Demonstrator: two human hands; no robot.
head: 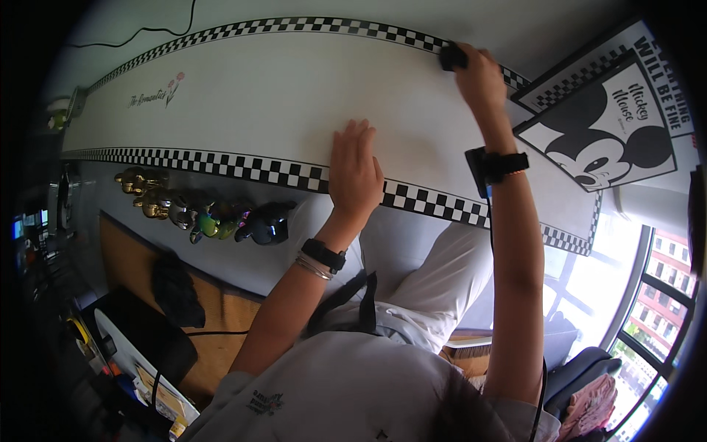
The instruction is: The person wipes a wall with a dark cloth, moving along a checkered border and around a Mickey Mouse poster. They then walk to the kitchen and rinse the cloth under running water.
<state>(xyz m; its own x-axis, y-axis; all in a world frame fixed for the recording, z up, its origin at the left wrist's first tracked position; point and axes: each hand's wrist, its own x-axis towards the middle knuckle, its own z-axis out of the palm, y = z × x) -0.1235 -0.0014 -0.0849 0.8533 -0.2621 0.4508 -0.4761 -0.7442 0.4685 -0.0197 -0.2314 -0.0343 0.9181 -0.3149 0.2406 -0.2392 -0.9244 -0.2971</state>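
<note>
A long white mat with a black-and-white checkered border (248, 88) lies across the surface before me. My left hand (356, 171) rests flat on its near border, fingers together and pointing away, holding nothing. Near the far border at the right, my right hand (481, 72) grips a small black object (454, 56), whose kind I cannot tell. The black object touches or hovers over the checkered edge. Black bands circle both wrists, and thin bracelets sit on the left one.
Two framed pictures, the nearer with a cartoon mouse (613, 132), lean at the right. Several shiny metallic figurines (207, 215) stand below the mat's near edge at the left. A thin black cable (157, 30) runs behind the mat. A window (657, 293) is at the lower right.
</note>
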